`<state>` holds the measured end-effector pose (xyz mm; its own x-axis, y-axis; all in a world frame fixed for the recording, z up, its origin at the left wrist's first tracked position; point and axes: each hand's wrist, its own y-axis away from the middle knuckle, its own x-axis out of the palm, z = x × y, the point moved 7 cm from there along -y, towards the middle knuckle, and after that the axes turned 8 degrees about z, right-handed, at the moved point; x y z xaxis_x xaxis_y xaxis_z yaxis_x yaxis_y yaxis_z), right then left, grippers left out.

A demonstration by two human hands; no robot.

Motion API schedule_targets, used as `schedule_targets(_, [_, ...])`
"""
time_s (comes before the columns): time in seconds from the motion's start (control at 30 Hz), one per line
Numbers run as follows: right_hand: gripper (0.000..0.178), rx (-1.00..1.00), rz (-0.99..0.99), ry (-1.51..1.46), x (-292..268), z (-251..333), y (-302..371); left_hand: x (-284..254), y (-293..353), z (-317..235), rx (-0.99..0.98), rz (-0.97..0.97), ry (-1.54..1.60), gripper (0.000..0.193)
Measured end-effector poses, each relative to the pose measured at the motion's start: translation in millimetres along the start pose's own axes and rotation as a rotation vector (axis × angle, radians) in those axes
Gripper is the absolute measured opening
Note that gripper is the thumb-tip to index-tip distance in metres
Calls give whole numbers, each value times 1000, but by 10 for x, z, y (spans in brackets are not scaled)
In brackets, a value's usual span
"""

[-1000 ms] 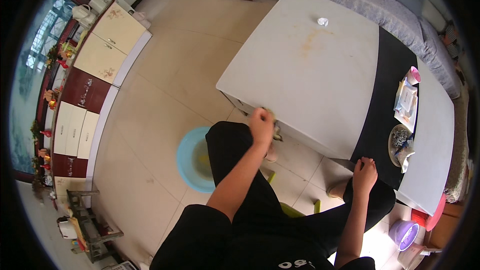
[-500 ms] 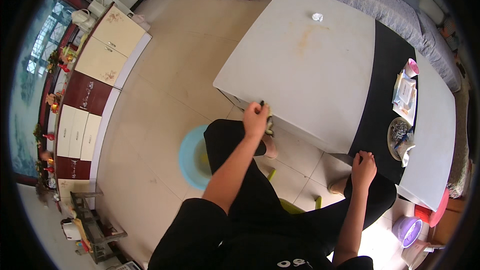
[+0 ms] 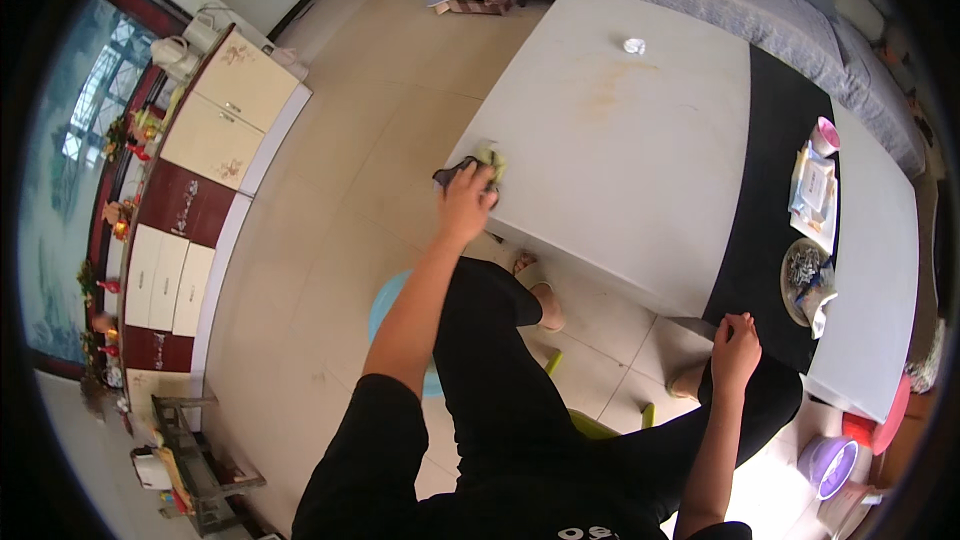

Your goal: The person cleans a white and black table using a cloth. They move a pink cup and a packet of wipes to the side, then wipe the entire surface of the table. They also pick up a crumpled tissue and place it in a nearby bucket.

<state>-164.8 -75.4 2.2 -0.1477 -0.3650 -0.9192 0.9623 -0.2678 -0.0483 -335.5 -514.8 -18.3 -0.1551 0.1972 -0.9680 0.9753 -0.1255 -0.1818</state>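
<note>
Holding a cloth (image 3: 487, 156), dark in one part and pale green in another, at the left-hand corner of the white bench (image 3: 650, 165): left hand (image 3: 468, 202). Left grip closed over the cloth, fingers somewhat spread; the dark part sticks out past the bench edge, the green part lies on the top.

Right hand (image 3: 737, 345): beside the near edge of the bench, at the end of its black band (image 3: 762, 220), above the right knee. Fingers curled, palm side hidden; cannot tell whether this grip is open or closed.

Bench top: crumpled white tissue (image 3: 634, 45) toward the far edge, brownish stain (image 3: 608, 88) nearer. On or along the black band: pink cup (image 3: 825, 136), white-and-blue packet (image 3: 816, 188), round tray (image 3: 793, 306) with silvery contents, kind unclear.

Writing: packet carries small print, too fine to read. White lettering (image 3: 585, 533) on the black shirt (image 3: 500, 515), cut off by the lower border. Pale script-like ornament (image 3: 186, 205) on a dark red cabinet panel (image 3: 205, 202); cannot tell if letters.

Floor: blue basin (image 3: 385, 302), partly behind the left forearm; purple bucket (image 3: 828, 465) at right.
</note>
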Motion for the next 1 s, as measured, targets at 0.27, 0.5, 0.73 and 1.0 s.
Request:
schedule_targets(0.27, [9, -39, -64, 61, -4, -12, 0, -120, 440, -1216, 333, 67, 213, 40])
schedule_targets(0.5, [9, 44, 73, 112, 64, -59, -92, 51, -208, 301, -145, -96, 171, 41])
schedule_targets(0.73, [8, 5, -7, 83, 48, 9, -25, 276, -23, -122, -251, 49, -173, 51])
schedule_targets(1.0, [10, 109, 127, 266, 62, -13, -185, 28, -305, 539, -335, 64, 176, 60])
